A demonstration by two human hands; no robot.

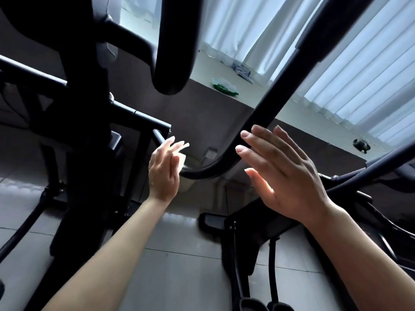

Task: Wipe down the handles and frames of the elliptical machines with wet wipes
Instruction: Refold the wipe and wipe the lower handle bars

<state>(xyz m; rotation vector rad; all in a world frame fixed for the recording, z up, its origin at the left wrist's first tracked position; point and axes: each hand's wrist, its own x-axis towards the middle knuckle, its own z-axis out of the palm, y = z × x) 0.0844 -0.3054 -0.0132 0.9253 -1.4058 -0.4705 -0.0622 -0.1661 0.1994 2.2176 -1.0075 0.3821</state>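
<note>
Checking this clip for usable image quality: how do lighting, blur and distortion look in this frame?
Head view: strong backlight from the curtained window leaves the elliptical frame nearly black, without detail; the left hand is slightly motion-blurred at the fingertips, the right hand sharper; wide-angle distortion bends the sill and the curved handle bar.

Pale, glossy floor tiles (179, 277) with thin dark seams. A grey wall (202, 122) rises to a light window ledge (303, 129). Above the ledge, white curtains (235, 25) and vertical blinds (359, 70) glow with cool daylight.
</note>
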